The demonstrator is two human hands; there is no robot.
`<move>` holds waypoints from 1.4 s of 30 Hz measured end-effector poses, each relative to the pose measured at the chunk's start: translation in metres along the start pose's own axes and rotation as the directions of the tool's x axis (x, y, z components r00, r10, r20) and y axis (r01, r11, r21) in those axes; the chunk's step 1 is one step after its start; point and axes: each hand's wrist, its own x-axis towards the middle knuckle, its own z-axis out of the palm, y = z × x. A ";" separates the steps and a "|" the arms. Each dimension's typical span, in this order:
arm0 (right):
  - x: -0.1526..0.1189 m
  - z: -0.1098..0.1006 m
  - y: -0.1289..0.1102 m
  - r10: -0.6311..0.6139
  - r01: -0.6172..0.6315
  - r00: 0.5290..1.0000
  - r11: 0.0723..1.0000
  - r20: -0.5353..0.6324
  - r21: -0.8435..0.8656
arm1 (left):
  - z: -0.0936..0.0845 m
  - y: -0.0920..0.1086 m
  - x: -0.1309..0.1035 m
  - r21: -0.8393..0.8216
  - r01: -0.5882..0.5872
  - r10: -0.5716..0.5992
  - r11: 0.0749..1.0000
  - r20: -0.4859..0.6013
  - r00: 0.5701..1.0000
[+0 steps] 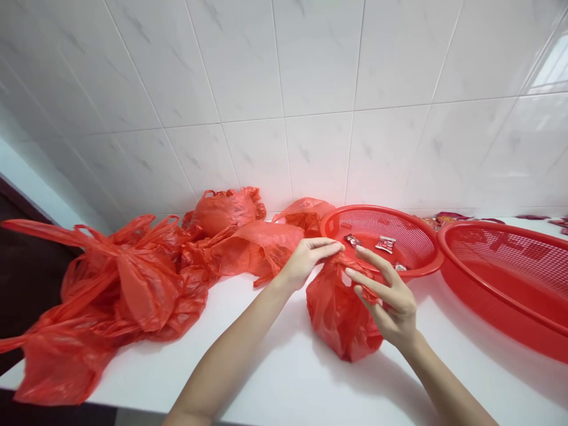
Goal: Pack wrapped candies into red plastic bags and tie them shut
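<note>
- Forearms nearest the camera, reaching up from the lower edge.
- Left hand: thumb and fingers pinch the gathered top of a red bag.
- Right hand: fingers spread and slightly bent at the same bag's upper right side; plastic shows between them. Cannot tell whether they grip it.
- Bag: below and between both hands, bulging, its lower part over the white table. Contents not discernible.
- Round basket: red, mesh-walled, just beyond both hands. Three small packets visible inside, one partly hidden by the rim.
- Larger basket: red, right of the right hand, its rim beside the first.
- Heap of red bags: left of the left hand, reaching back towards the tiled wall; some handles stick out.
- Small dark red items: well beyond the right hand, partly hidden behind the baskets.
</note>
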 end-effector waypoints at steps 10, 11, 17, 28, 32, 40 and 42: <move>-0.011 0.020 0.007 -0.069 0.062 0.985 0.997 0.158 0.051 | -0.073 -0.014 0.033 0.151 -0.068 0.133 0.986 -0.481 0.867; -0.012 0.021 0.007 -0.057 0.047 0.984 0.997 0.171 0.063 | -0.075 -0.014 0.034 0.153 -0.071 0.137 0.986 -0.489 0.861; -0.011 0.023 -0.005 0.195 -0.237 0.961 0.947 0.198 0.219 | -0.050 0.005 0.021 0.156 -0.199 0.246 0.968 -0.402 0.882; -0.007 0.016 -0.005 0.500 -0.504 0.858 0.773 0.118 0.385 | 0.016 0.021 -0.042 0.590 -0.431 0.208 0.683 0.408 0.889; -0.008 0.009 0.003 0.538 -0.481 0.843 0.774 -0.027 0.411 | 0.018 0.004 -0.035 0.719 -0.227 0.047 0.657 0.262 0.964; -0.004 0.002 0.000 0.171 -0.160 0.984 0.970 -0.047 0.181 | -0.002 0.007 -0.014 0.661 -0.213 0.196 0.719 0.101 0.975; -0.002 0.000 0.002 0.158 -0.145 0.985 0.978 -0.073 0.152 | -0.030 0.028 -0.011 0.726 -0.210 0.375 0.655 -0.070 0.924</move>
